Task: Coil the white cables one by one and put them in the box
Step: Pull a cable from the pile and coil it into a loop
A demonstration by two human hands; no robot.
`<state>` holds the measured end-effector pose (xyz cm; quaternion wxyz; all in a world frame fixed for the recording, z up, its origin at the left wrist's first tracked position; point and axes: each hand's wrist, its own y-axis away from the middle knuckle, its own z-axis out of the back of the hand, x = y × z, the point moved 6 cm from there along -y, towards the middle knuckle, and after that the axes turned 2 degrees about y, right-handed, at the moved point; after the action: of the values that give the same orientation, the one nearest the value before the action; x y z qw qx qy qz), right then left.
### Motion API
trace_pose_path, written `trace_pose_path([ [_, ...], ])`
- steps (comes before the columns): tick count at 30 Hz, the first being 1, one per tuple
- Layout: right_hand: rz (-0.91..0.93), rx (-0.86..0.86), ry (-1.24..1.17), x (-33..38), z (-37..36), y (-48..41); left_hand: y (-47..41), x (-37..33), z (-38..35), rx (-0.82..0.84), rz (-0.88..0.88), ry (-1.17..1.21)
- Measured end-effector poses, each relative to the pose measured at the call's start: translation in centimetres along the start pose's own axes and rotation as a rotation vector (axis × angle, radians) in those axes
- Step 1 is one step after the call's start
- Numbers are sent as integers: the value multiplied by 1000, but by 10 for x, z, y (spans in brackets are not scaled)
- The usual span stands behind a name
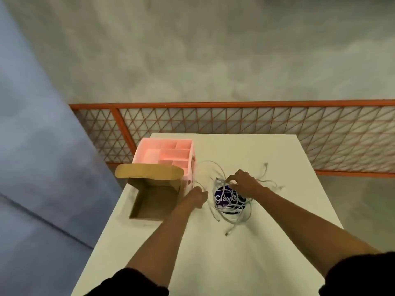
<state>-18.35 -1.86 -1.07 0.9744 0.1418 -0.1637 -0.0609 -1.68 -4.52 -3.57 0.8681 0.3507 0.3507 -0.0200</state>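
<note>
A tangle of several white cables (pixel 232 208) lies on the white table (pixel 245 253), partly over a dark round sticker (pixel 220 198). My right hand (pixel 243 183) rests on top of the tangle, fingers pinched on a cable strand at its far edge. My left hand (pixel 197 196) sits just left of the pile, closed around a loop of cable that arcs away toward the back. The open cardboard box (pixel 155 202) stands at the table's left edge, flap up, with nothing visible inside.
A pink plastic organiser (pixel 164 155) with several compartments stands behind the box, at the table's back left. Beyond the table runs an orange mesh railing (pixel 235 118). The table's left edge drops to the floor right beside the box.
</note>
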Motion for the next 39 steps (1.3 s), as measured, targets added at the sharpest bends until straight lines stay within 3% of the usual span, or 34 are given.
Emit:
trace_pose_path([
  [2,15,-29,8,-3,-4,-2,-13,13,-4,-52,172,387],
  [8,-3,-64,45,-11,-14,-4,-28,4,-16,-7,212,741],
  [14,5,-63,23,-15,-19,-4,-33,7,-18,-6,287,831],
  [18,0,-68,22,-15,-17,-4,-39,5,-28,45,236,931],
  [24,-14,-101,-20,-13,-11,-4,-35,-5,-15,-143,91,825],
  [29,-14,-166,-72,-4,7,-4,-17,-25,7,-236,-174,631],
  [34,31,-433,-216,13,46,1,13,-49,19,-181,-406,530],
  [39,134,-653,-5,38,89,14,46,-65,27,-115,-542,515],
])
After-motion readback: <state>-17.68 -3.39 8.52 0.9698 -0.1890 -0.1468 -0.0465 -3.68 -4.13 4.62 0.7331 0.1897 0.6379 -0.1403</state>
